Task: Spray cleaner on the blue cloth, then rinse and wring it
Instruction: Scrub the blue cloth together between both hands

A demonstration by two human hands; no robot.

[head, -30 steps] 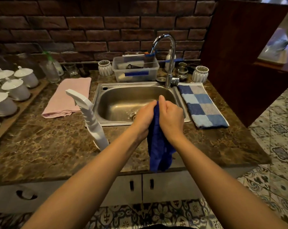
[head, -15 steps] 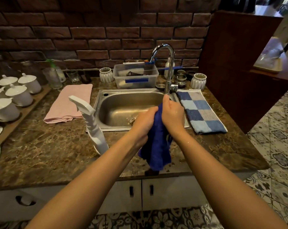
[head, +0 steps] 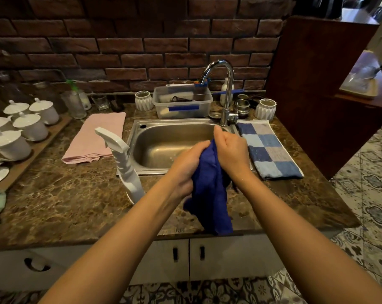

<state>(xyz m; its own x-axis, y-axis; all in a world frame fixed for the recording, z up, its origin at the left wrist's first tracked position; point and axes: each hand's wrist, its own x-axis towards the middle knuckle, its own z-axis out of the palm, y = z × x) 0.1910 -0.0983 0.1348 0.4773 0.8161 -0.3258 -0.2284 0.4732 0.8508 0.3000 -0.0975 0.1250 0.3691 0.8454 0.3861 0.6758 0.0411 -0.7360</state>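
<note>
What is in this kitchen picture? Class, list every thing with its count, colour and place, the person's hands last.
sink: one, steel, centre
tap: one, chrome, behind the sink
blue cloth: one, dark blue, hanging before the sink
spray bottle: one, white, front left of the sink
pink towel: one, pink, flat, left of the sink
checked towel: one, blue and grey, right of the sink
plastic tub: one, clear, behind the sink
ribbed pots: two, white, flanking the tub
lidded cups: at least five, white, far left
left hand: one, grips the blue cloth
right hand: one, grips the blue cloth
</note>
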